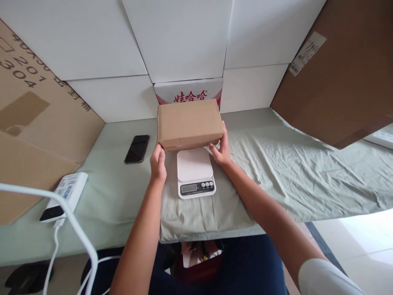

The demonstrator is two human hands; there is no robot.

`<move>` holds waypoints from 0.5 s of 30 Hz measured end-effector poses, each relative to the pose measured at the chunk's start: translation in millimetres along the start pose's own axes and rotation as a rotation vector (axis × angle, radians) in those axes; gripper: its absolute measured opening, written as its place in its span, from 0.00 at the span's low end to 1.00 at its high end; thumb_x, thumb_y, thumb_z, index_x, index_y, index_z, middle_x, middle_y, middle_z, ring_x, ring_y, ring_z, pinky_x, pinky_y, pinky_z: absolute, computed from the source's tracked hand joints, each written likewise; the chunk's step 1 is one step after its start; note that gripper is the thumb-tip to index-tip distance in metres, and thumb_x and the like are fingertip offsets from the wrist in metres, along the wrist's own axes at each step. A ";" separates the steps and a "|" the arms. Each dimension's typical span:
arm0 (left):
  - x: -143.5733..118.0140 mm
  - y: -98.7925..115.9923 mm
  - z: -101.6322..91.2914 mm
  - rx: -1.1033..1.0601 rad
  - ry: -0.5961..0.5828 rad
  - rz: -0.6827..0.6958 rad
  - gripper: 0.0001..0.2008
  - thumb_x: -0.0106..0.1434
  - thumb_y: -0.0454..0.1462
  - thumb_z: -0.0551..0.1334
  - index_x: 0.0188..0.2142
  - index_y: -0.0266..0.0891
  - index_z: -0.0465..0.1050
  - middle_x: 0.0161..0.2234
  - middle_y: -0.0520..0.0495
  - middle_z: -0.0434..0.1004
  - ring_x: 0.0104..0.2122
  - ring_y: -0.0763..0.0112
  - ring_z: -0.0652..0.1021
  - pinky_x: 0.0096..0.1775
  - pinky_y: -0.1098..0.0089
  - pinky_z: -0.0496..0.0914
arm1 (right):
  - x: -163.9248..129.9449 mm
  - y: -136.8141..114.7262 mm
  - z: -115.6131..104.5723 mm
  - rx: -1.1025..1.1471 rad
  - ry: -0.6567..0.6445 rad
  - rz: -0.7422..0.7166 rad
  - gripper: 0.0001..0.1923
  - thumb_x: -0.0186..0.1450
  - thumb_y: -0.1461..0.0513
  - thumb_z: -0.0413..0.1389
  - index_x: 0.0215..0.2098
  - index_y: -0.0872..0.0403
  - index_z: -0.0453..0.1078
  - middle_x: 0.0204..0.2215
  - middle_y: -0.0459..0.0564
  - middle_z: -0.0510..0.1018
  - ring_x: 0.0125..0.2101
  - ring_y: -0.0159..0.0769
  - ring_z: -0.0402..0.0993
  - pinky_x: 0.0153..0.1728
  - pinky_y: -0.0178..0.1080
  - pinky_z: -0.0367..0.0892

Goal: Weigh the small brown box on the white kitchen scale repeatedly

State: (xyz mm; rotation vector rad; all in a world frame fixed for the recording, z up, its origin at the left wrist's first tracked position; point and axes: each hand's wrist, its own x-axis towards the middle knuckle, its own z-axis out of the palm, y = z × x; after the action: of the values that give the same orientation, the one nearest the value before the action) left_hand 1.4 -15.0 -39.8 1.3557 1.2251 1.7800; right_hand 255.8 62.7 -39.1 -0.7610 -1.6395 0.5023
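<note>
Nearest, a white power bank (pixel 64 196) with a cable lies at the near left on the green cloth (pixel 276 172). Centre, a white kitchen scale (pixel 195 172) sits between both wrists. The left hand (pixel 158 163) and right hand (pixel 221 148) clasp the ends of a brown cardboard box (pixel 189 123), held just beyond and above the scale, long axis left-right. Left lies a black phone (pixel 137 148). Behind stands a carton (pixel 189 92) printed 娃哈哈.

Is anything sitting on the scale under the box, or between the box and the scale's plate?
Nothing visible. The cardboard box is held by the left hand and right hand above the far edge of the scale. The plate's visible part is bare; the phone lies off to the left on the cloth.
</note>
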 end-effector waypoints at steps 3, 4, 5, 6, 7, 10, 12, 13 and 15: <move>-24.8 11.8 -2.5 -0.003 0.026 0.056 0.41 0.63 0.64 0.59 0.65 0.40 0.70 0.65 0.35 0.72 0.70 0.47 0.66 0.69 0.55 0.60 | -11.0 -14.2 -7.3 -0.021 0.002 -0.030 0.50 0.65 0.35 0.52 0.76 0.47 0.43 0.74 0.57 0.55 0.76 0.59 0.46 0.76 0.63 0.43; -34.1 14.5 -2.8 -0.007 0.032 0.059 0.42 0.63 0.64 0.59 0.66 0.40 0.70 0.65 0.35 0.72 0.71 0.46 0.65 0.69 0.54 0.60 | -16.7 -19.9 -10.0 -0.025 -0.004 -0.031 0.50 0.66 0.36 0.53 0.77 0.46 0.43 0.74 0.57 0.55 0.76 0.59 0.45 0.76 0.64 0.43; -43.4 16.7 -3.1 -0.011 0.031 0.060 0.42 0.64 0.63 0.59 0.67 0.39 0.69 0.66 0.34 0.71 0.71 0.45 0.65 0.69 0.53 0.60 | -23.2 -25.9 -12.8 -0.027 -0.011 -0.026 0.50 0.66 0.36 0.53 0.77 0.46 0.41 0.74 0.57 0.55 0.75 0.60 0.45 0.76 0.64 0.43; -52.6 18.4 -3.4 -0.013 0.025 0.061 0.42 0.64 0.63 0.59 0.67 0.39 0.68 0.66 0.34 0.71 0.71 0.45 0.65 0.69 0.53 0.61 | -30.5 -31.9 -15.6 -0.025 -0.018 -0.017 0.50 0.66 0.37 0.54 0.77 0.45 0.40 0.74 0.57 0.54 0.75 0.60 0.45 0.75 0.65 0.43; -61.2 19.7 -3.8 -0.014 0.016 0.062 0.41 0.64 0.62 0.59 0.68 0.39 0.67 0.66 0.34 0.71 0.71 0.44 0.65 0.69 0.52 0.61 | -38.1 -37.6 -18.5 -0.020 -0.022 -0.002 0.51 0.66 0.38 0.55 0.77 0.45 0.38 0.74 0.57 0.53 0.75 0.61 0.45 0.75 0.66 0.43; -82.8 23.3 -6.4 -0.010 0.002 0.050 0.41 0.65 0.61 0.59 0.68 0.39 0.67 0.65 0.33 0.72 0.69 0.43 0.67 0.67 0.51 0.64 | -59.5 -50.1 -26.0 0.005 -0.036 0.063 0.51 0.67 0.40 0.56 0.77 0.43 0.35 0.73 0.58 0.52 0.74 0.62 0.48 0.74 0.67 0.46; -92.4 25.6 -9.3 0.000 0.005 0.019 0.40 0.65 0.61 0.59 0.67 0.39 0.68 0.63 0.32 0.74 0.67 0.43 0.70 0.66 0.51 0.65 | -68.3 -52.0 -28.4 0.010 -0.059 0.079 0.51 0.66 0.40 0.56 0.77 0.43 0.35 0.72 0.58 0.53 0.73 0.62 0.49 0.73 0.68 0.48; -95.6 26.5 -10.7 0.006 0.005 0.002 0.40 0.65 0.61 0.58 0.67 0.39 0.68 0.63 0.32 0.74 0.66 0.43 0.72 0.66 0.50 0.66 | -70.2 -50.8 -28.4 0.010 -0.071 0.074 0.51 0.66 0.40 0.57 0.77 0.43 0.36 0.71 0.58 0.54 0.73 0.62 0.50 0.73 0.68 0.49; -98.9 27.4 -12.9 0.013 0.009 -0.027 0.40 0.65 0.61 0.58 0.67 0.40 0.68 0.63 0.33 0.74 0.65 0.45 0.73 0.65 0.51 0.67 | -69.4 -45.4 -26.1 0.012 -0.081 0.053 0.50 0.66 0.40 0.56 0.77 0.42 0.37 0.70 0.57 0.56 0.71 0.63 0.51 0.73 0.68 0.49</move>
State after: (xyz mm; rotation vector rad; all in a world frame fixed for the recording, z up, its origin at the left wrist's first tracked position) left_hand 22.3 -115.0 -56.3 1.3339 1.2565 1.7640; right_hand 277.9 -20.6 -50.3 -0.7855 -1.6931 0.5860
